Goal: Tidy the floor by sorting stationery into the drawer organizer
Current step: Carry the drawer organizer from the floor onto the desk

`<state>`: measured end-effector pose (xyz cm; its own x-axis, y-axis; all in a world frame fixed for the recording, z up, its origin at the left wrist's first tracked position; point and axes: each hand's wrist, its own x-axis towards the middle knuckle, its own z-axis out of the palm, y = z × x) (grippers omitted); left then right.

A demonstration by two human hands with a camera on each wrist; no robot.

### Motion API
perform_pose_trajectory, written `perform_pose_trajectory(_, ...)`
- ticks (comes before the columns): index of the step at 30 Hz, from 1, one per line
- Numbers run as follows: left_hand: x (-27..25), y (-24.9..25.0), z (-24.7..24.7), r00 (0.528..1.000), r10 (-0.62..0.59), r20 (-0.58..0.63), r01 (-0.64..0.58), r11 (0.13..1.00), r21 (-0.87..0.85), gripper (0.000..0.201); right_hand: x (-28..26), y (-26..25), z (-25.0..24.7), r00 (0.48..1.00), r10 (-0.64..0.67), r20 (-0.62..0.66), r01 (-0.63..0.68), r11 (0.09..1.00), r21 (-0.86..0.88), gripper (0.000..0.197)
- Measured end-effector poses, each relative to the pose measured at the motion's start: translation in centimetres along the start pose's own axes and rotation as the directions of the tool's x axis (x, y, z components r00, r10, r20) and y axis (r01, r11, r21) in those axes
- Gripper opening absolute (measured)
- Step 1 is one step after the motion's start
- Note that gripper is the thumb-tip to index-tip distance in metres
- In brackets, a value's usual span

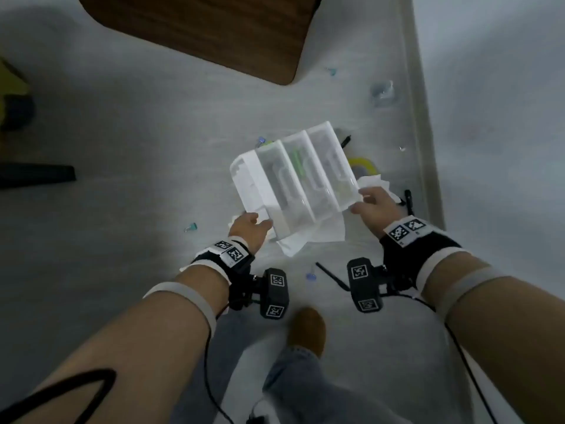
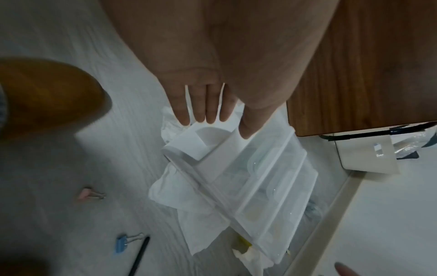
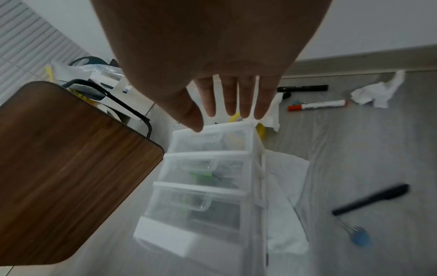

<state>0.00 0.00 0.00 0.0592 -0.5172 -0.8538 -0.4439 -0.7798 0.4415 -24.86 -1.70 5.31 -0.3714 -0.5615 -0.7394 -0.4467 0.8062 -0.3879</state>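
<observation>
Starting at the left of the head view, a teal binder clip lies alone on the grey floor. Next, the left hand reaches in with fingers straight and a little spread, fingertips at the white end of the drawer organizer; whether they actually touch it is hard to tell. The organizer, with three clear drawers, sits tilted over a crumpled white tissue, and something green shows through the middle drawer. Below it a blue binder clip and a black pen lie close together on the floor. Over on the right, the right hand is also flat and relaxed, fingers at the organizer's near corner, holding nothing. Beyond it a yellow object peeks out by the wall, and a wooden table fills the top.
</observation>
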Motion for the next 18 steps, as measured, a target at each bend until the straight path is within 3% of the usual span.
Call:
perform_pose_trajectory(4, 3.6, -0.5, 1.9, 0.998, 0.034, 0.046, -0.031, 0.997, -0.072, 0.038, 4.7, -1.5, 1.8, 0.999, 0.037, 0.009, -0.037, 0.998, 0.051, 0.095)
perform_pose_trajectory(6, 4.3, -0.6, 2.8, 0.997, 0.061, 0.046, -0.054, 0.989, -0.137, 0.032, 6.7, -1.0, 2.6, 0.998, 0.063, 0.008, -0.063, 0.998, 0.021, 0.104)
perform_pose_trajectory(8, 4.7, -0.6, 3.3, 0.996, 0.078, 0.043, -0.072, 0.989, -0.131, 0.035, 7.6, -0.8, 2.9, 0.995, 0.102, 0.019, -0.102, 0.995, -0.024, 0.097)
perform_pose_trajectory(11, 4.1, -0.4, 3.0, 0.997, 0.075, 0.001, -0.074, 0.987, -0.145, 0.049, 7.5, -1.5, 2.7, 0.984, 0.171, 0.055, -0.169, 0.985, -0.041, 0.059)
perform_pose_trajectory(13, 2.6, -0.1, 1.8, 0.994, 0.085, -0.062, -0.092, 0.989, -0.118, 0.045, 6.3, -1.8, 2.3, 0.973, 0.220, 0.063, -0.222, 0.975, 0.019, 0.045)
perform_pose_trajectory(16, -1.2, 0.6, -1.0, 0.990, 0.111, -0.085, -0.117, 0.991, -0.065, 0.039, 2.4, -2.4, 1.6, 0.955, 0.289, 0.063, -0.295, 0.943, 0.153, 0.037)
perform_pose_trajectory(18, -4.3, 1.1, -2.8, 0.992, 0.098, -0.081, -0.103, 0.993, -0.062, 0.039, -0.5, -3.0, 0.8, 0.943, 0.316, 0.104, -0.329, 0.931, 0.156, 0.047)
